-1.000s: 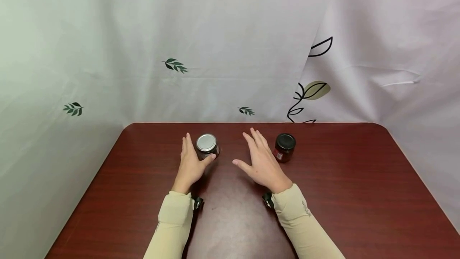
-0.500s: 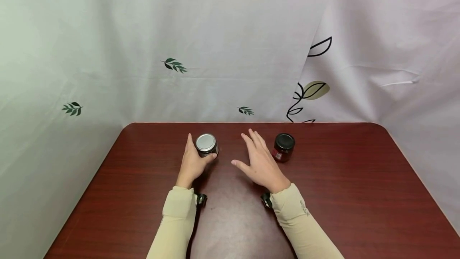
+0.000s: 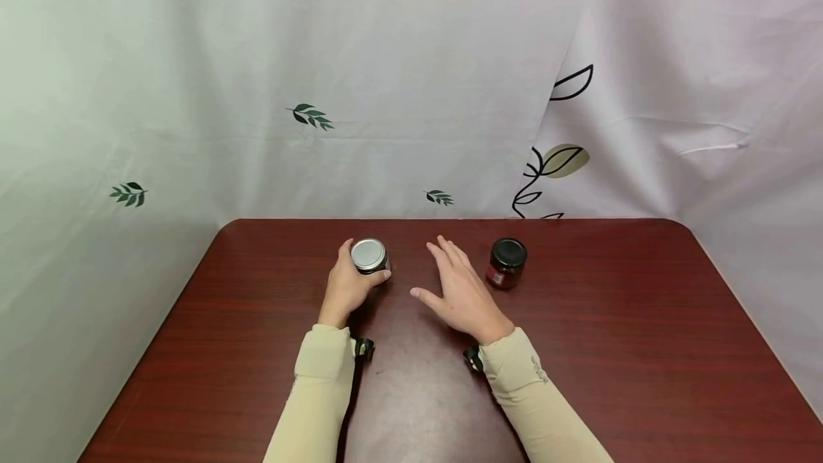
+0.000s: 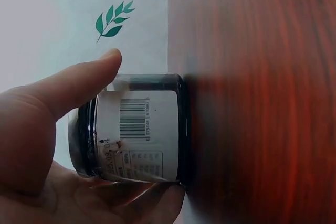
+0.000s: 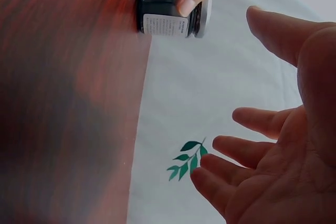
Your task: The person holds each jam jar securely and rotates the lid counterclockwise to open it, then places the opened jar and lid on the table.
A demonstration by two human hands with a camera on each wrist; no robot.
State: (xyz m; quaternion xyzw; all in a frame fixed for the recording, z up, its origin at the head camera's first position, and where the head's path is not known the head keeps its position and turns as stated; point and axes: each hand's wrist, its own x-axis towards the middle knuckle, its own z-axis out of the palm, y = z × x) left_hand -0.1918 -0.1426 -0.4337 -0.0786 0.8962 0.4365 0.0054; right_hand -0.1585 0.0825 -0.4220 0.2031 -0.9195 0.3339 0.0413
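Note:
A dark glass jar with a silver lid (image 3: 369, 254) stands upright on the table, left of the middle. My left hand (image 3: 348, 288) grips this jar from the near left, thumb across its near side and fingers round the far left. In the left wrist view the jar's white label (image 4: 139, 135) shows a barcode and small print between thumb and fingers. My right hand (image 3: 464, 296) hovers over the table between two jars, fingers spread and holding nothing. Close to its right stands a second jar with a black lid (image 3: 509, 253) and a red label.
The dark red wooden table (image 3: 643, 334) has rounded far corners. Pale curtains (image 3: 398, 77) printed with leaves hang right behind its far edge and along both sides.
My left hand has moved slightly right and forward, its fingers closing round the silver-lidded jar. The right hand has drifted slightly left, still spread. Both jars stay in place.

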